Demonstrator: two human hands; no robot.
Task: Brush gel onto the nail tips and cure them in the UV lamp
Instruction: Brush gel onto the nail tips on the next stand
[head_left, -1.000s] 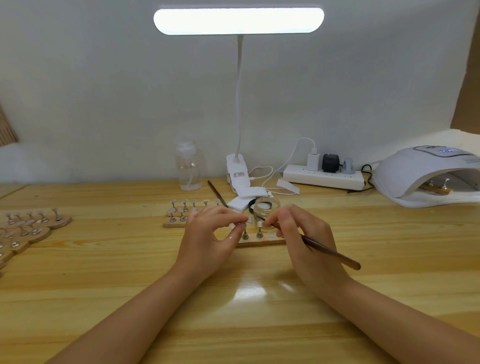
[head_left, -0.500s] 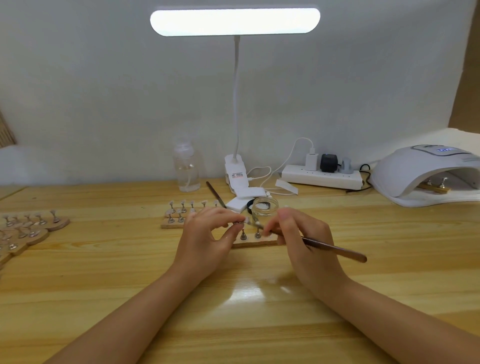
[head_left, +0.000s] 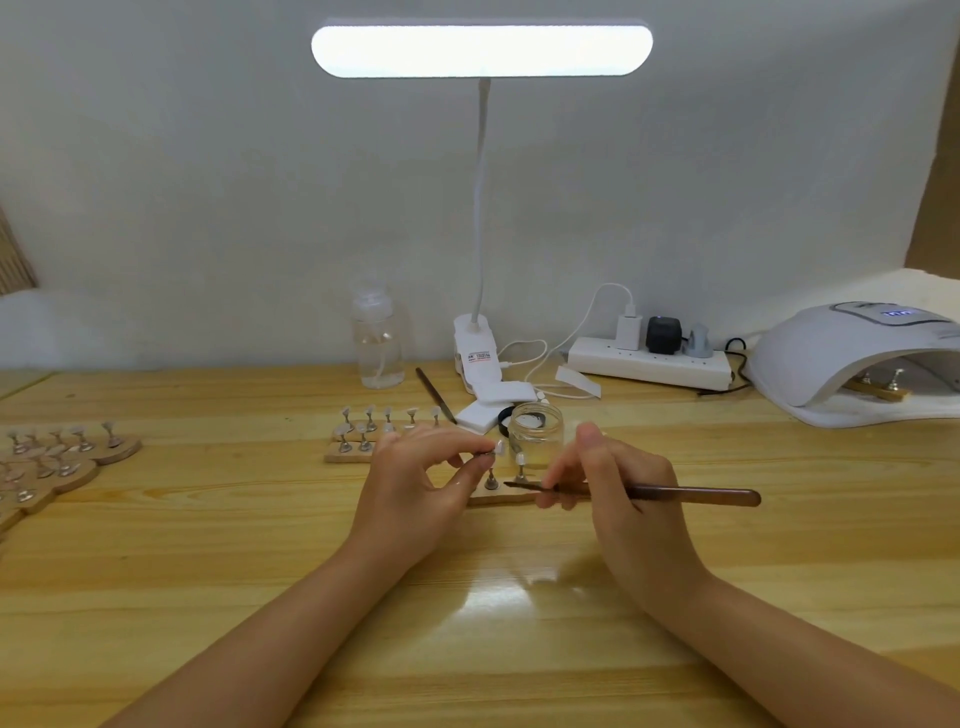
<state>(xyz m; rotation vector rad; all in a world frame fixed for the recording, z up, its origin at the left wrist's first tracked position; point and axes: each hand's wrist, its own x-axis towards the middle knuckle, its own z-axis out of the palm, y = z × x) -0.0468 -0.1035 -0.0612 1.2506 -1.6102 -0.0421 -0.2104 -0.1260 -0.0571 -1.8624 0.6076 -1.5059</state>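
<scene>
- Nail tip (head_left: 500, 446) on a small metal stand, pinched between thumb and fingers of left hand (head_left: 415, 483), lifted just above the wooden holder strip (head_left: 498, 500) at table centre.
- Two more stands (head_left: 520, 467) stay upright on that strip, just beside the left fingertips.
- Brush (head_left: 649, 492) — brown handle, gripped in curled fingers of right hand (head_left: 618, 499), lying nearly level, bristle end pointing left and low over the strip, below the held tip; contact with tip not clear.
- Gel jar (head_left: 535, 431), clear glass, open, right behind the strip between both hands.
- Second wooden holder (head_left: 358, 441) with several tips, behind-left of left hand.
- More holders with tips (head_left: 62, 457) at far left edge of the table (head_left: 208, 571).
- UV lamp (head_left: 852, 358) far right — white dome, display lit, a holder with stands (head_left: 878, 387) inside its opening.
- Back row: clear bottle (head_left: 376, 343), clip desk lamp (head_left: 480, 52) switched on, power strip (head_left: 649, 361) with plugs.
</scene>
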